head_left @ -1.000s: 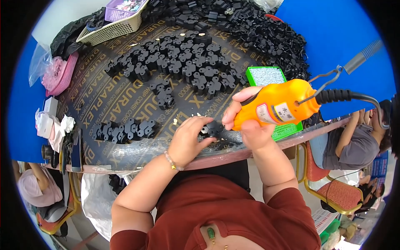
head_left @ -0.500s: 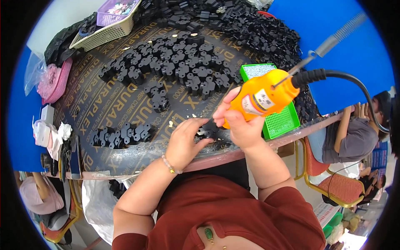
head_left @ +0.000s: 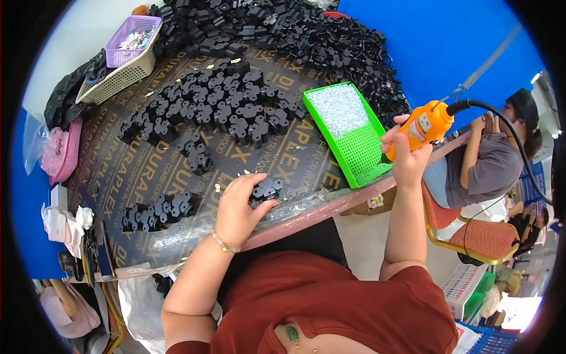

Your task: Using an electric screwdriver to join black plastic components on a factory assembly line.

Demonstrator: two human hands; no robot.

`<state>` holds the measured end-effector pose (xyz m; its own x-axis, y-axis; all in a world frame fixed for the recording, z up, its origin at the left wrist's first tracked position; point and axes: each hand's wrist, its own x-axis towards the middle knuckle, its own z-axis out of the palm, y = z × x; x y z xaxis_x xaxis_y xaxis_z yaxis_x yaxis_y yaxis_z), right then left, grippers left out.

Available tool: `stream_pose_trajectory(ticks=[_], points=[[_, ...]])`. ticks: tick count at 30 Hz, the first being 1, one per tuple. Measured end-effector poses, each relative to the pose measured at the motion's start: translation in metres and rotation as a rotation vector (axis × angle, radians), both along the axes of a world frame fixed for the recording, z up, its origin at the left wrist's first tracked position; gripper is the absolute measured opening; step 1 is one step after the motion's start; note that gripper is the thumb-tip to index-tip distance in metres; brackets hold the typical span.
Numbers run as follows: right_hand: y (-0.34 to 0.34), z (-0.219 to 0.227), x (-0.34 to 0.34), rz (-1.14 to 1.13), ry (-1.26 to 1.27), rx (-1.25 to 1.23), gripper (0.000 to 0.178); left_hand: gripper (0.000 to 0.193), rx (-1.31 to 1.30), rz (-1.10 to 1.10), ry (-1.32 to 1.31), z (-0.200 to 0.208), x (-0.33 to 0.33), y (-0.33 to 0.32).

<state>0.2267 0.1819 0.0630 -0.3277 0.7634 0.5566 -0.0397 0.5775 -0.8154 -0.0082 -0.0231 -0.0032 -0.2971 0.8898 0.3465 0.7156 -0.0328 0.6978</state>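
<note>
My left hand (head_left: 239, 206) rests on the table near its front edge, thumb and fingers closed around a small black plastic part (head_left: 269, 187). Raised at the right, my right hand (head_left: 407, 156) grips an orange electric screwdriver (head_left: 425, 125), which hangs from a spring and has a black cable. The screwdriver's tip is hidden behind the hand. Beneath and left of it lies a green tray (head_left: 362, 150), its far half covered with tiny silver pieces that look like screws. A short row of black parts (head_left: 156, 212) stands left of my left hand.
A large cluster of black parts (head_left: 206, 100) stands mid-table, and a heap of loose black pieces (head_left: 336, 50) lies behind. Baskets (head_left: 121, 76) and a pink tray (head_left: 68, 153) are at the left. Another person (head_left: 492, 159) sits at the right.
My right hand has lifted the screwdriver away from the black part, up and to the right, uncovering the green tray. My left hand stays on the part. The view has shifted.
</note>
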Motion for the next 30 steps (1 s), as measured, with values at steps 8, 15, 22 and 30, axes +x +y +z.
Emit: stream_pose_trajectory(ticks=[8,15,22,30], points=[[0.012,-0.026,0.017,0.048,0.25,-0.06,0.038,0.048,-0.029,0.012,-0.012,0.002,0.0,0.0],[-0.026,0.02,0.002,0.177,0.409,0.003,0.063,0.051,-0.052,0.017,-0.157,0.01,0.004,0.001],[-0.076,0.021,-0.089,0.781,0.352,-0.125,0.064,0.047,-0.025,-0.001,-0.044,0.003,-0.003,-0.001],[-0.101,0.006,-0.149,0.867,0.336,-0.248,0.062,0.039,0.082,-0.022,-0.101,-0.012,-0.008,0.003]])
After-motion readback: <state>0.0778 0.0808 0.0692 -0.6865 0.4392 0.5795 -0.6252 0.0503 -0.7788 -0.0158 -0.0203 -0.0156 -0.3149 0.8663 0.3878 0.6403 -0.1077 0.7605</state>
